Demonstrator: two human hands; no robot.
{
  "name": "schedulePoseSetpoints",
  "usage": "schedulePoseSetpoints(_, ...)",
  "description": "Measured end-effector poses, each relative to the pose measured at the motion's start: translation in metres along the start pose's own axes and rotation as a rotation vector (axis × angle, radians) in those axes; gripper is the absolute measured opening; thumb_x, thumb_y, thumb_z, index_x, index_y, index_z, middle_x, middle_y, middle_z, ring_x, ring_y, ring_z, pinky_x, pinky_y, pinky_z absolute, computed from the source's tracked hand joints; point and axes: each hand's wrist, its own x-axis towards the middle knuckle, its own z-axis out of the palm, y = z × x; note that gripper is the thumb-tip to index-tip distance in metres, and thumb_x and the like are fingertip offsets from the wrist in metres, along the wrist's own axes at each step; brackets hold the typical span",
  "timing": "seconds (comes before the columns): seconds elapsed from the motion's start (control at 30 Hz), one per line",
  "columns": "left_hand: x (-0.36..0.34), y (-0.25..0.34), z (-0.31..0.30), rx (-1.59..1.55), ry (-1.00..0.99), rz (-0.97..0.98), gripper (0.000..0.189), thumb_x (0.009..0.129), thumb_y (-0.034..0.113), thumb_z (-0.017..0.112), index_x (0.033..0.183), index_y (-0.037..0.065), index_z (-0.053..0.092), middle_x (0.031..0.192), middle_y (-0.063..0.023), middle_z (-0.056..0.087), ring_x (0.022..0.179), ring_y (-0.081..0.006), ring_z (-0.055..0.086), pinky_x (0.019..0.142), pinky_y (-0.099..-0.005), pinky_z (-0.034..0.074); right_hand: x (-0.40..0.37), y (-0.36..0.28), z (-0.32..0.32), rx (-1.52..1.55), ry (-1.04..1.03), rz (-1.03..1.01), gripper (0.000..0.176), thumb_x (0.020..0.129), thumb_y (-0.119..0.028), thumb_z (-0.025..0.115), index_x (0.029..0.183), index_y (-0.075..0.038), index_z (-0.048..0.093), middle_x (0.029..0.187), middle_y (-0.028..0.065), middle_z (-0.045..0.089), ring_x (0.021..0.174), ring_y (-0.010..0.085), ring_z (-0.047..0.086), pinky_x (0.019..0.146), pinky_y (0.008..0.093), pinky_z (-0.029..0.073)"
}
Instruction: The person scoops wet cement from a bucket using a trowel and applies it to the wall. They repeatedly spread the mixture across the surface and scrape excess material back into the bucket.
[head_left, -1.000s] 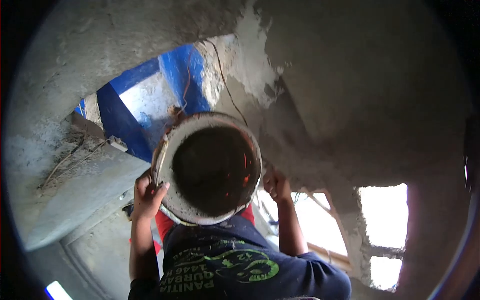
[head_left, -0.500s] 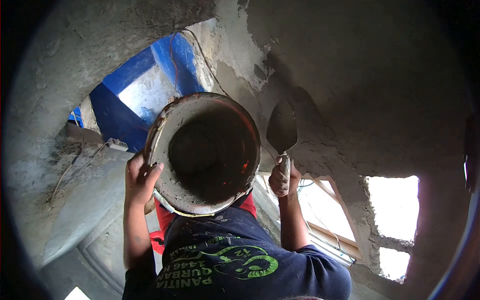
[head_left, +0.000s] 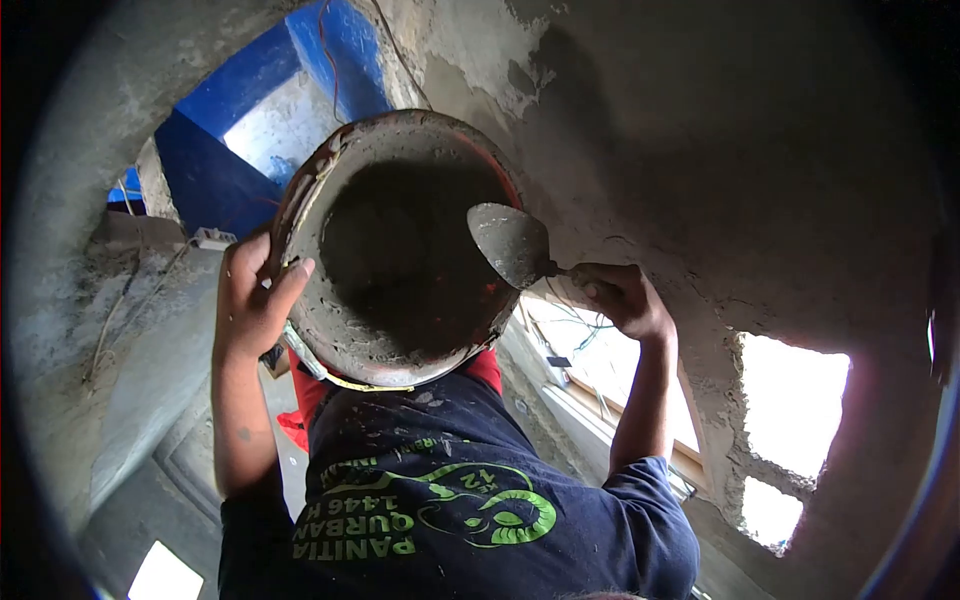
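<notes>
My left hand point(head_left: 258, 295) is closed on the rim of a mortar-crusted bucket point(head_left: 312, 325), thumb over the inner edge and fingers on the outside. The bucket's mouth tilts toward me, and dark wet mortar point(head_left: 390, 250) shows deep inside it. In my right hand point(head_left: 622, 298) is the handle of a trowel point(head_left: 512, 245), the fist wrapped round it. The trowel blade, coated with grey residue, overlaps the bucket's right rim in this view and points left over the opening.
A partly plastered wall point(head_left: 720, 200) rises on the right, with bright openings point(head_left: 795, 405) in it. Beyond the bucket is a blue-painted recess point(head_left: 240, 85). A white power strip point(head_left: 213, 238) and cables lie on the left ledge.
My right hand has turned the trowel from pointing up beside the wall to pointing left over the bucket. The bucket has shifted up and slightly left in view.
</notes>
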Motion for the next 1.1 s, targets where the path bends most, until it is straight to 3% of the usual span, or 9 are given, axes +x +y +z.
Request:
schedulePoseSetpoints(0.03,0.001,0.003,0.001,0.021,0.026,0.058,0.020,0.086,0.016,0.064,0.097,-0.001,0.062,0.075,0.0019,0.053,0.070,-0.0077,0.044,0.063,-0.0262,0.038,-0.007,-0.008,-0.008,-0.016,-0.057,0.203,0.030,0.090,-0.013,0.066,0.115,0.001,0.068,0.081,0.0136,0.070,0.069,0.0152,0.061,0.064,0.0318,0.048)
schedulePoseSetpoints(0.17,0.001,0.011,0.009,0.011,0.087,0.113,0.017,0.084,0.014,0.066,0.094,0.000,0.062,0.068,0.0017,0.050,0.063,-0.0073,0.042,0.058,-0.0261,0.036,-0.036,0.014,-0.019,-0.101,-0.198,0.320,0.029,0.089,-0.017,0.067,0.114,-0.003,0.070,0.074,0.0116,0.066,0.066,0.0137,0.058,0.060,0.0321,0.047)
schedulePoseSetpoints(0.47,-0.002,0.003,0.003,-0.009,0.094,0.075,0.025,0.087,0.018,0.064,0.103,-0.001,0.063,0.077,0.0022,0.053,0.073,-0.0080,0.044,0.067,-0.0262,0.038,-0.109,0.024,0.019,-0.024,0.152,0.725,0.036,0.093,-0.028,0.069,0.111,0.003,0.069,0.069,0.0026,0.061,0.062,0.0078,0.051,0.056,0.0266,0.041)
schedulePoseSetpoints(0.6,-0.006,0.008,-0.001,0.038,-0.009,-0.017,0.028,0.088,0.018,0.064,0.108,-0.002,0.064,0.086,0.0002,0.059,0.079,-0.0097,0.050,0.074,-0.0270,0.042,-0.111,0.021,0.026,0.401,0.279,0.476,0.045,0.087,-0.024,0.077,0.116,0.001,0.054,0.077,0.0015,0.056,0.058,0.0063,0.050,0.049,0.0239,0.038)
schedulePoseSetpoints(0.67,-0.002,0.012,0.005,0.000,-0.003,0.016,0.029,0.088,0.017,0.064,0.109,-0.002,0.064,0.087,-0.0002,0.061,0.080,-0.0102,0.051,0.075,-0.0274,0.042,-0.102,0.005,0.022,0.298,0.290,0.396,0.050,0.083,-0.031,0.078,0.114,0.003,0.058,0.084,0.0053,0.058,0.062,0.0092,0.055,0.053,0.0243,0.043)
schedulePoseSetpoints(0.77,0.000,0.016,0.012,-0.032,0.127,0.127,0.023,0.087,0.016,0.063,0.101,-0.003,0.063,0.073,-0.0009,0.054,0.069,-0.0088,0.045,0.064,-0.0266,0.040,-0.088,0.003,0.031,0.359,0.179,0.193,0.050,0.090,-0.039,0.068,0.108,0.007,0.062,0.081,0.0074,0.057,0.065,0.0136,0.055,0.058,0.0294,0.046)
schedulePoseSetpoints(0.93,-0.001,0.016,0.003,0.072,0.054,0.035,0.025,0.087,0.018,0.064,0.103,-0.002,0.063,0.081,-0.0013,0.059,0.076,-0.0101,0.049,0.071,-0.0280,0.041,-0.077,-0.010,0.065,1.019,0.161,0.277,0.046,0.097,-0.041,0.055,0.079,0.001,0.056,0.058,0.0091,0.050,0.044,0.0137,0.046,0.039,0.0272,0.036)
schedulePoseSetpoints(1.03,0.000,0.015,0.004,0.050,0.072,0.031,0.025,0.087,0.018,0.064,0.101,-0.002,0.063,0.077,0.0000,0.055,0.073,-0.0092,0.046,0.068,-0.0273,0.040,-0.062,0.013,0.082,1.153,-0.098,0.037,0.047,0.094,-0.037,0.061,0.068,0.001,0.053,0.057,0.0096,0.050,0.037,0.0110,0.041,0.033,0.0253,0.035)
schedulePoseSetpoints(1.1,0.000,0.013,0.004,0.056,0.073,0.022,0.025,0.087,0.019,0.064,0.101,-0.002,0.063,0.075,0.0007,0.054,0.072,-0.0088,0.045,0.067,-0.0271,0.039,-0.054,0.013,0.092,1.204,-0.097,0.142,0.046,0.091,-0.040,0.065,0.079,0.005,0.058,0.059,0.0095,0.052,0.037,0.0109,0.041,0.033,0.0251,0.034)
